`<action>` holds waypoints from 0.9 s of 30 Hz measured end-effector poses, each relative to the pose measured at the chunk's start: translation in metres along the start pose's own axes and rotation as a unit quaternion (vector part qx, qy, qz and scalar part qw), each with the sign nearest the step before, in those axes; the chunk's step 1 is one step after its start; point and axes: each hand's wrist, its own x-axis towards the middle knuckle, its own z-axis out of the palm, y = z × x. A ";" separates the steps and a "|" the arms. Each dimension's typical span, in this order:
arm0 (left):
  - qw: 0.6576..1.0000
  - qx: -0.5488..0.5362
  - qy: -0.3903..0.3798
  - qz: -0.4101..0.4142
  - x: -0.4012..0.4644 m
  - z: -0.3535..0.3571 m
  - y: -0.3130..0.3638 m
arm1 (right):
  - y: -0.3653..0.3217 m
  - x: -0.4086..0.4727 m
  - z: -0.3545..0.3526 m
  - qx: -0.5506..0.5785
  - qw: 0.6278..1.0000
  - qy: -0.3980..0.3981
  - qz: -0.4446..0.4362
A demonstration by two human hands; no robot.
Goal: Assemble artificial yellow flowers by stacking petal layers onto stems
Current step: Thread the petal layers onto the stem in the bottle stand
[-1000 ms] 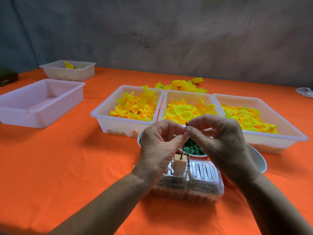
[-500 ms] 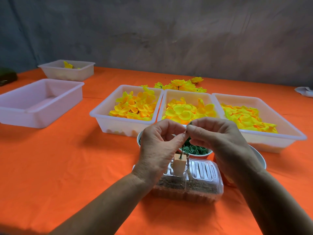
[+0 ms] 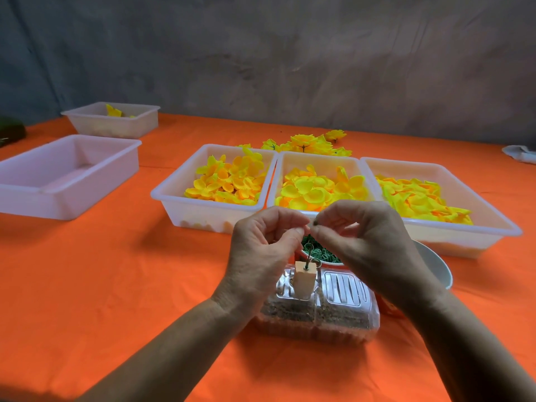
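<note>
A thin green stem (image 3: pixel 307 257) stands upright in a small wooden block (image 3: pixel 304 281) on top of a clear plastic box (image 3: pixel 342 314). My left hand (image 3: pixel 261 250) pinches the stem's upper part between thumb and forefinger. My right hand (image 3: pixel 368 242) pinches the dark tip of the stem just to the right, fingertips almost touching the left hand's. Behind the hands, three white trays hold yellow petal layers: the left tray (image 3: pixel 174 195), the middle tray (image 3: pixel 316 158) and the right tray (image 3: pixel 493 216). No petal is on the stem.
A bowl of green rings (image 3: pixel 322 253) sits right behind the block, and a white bowl (image 3: pixel 435 268) lies under my right wrist. Finished yellow flowers (image 3: pixel 307 143) lie behind the trays. An empty tray (image 3: pixel 66 175) and a smaller tray (image 3: pixel 113 123) stand at the left.
Both hands stay pinched at the top of the stem. The right hand's fingertips have shifted slightly over the tip; the stem still stands in the block.
</note>
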 end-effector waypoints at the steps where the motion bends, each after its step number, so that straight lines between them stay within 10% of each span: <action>1: 1.000 -0.002 -0.003 -0.002 0.000 -0.001 0.001 | 0.002 -0.002 0.003 -0.014 1.000 -0.003 -0.002; 27: 0.986 0.161 -0.041 0.007 0.001 -0.009 -0.026 | 0.037 -0.025 0.020 0.150 0.986 -0.011 0.076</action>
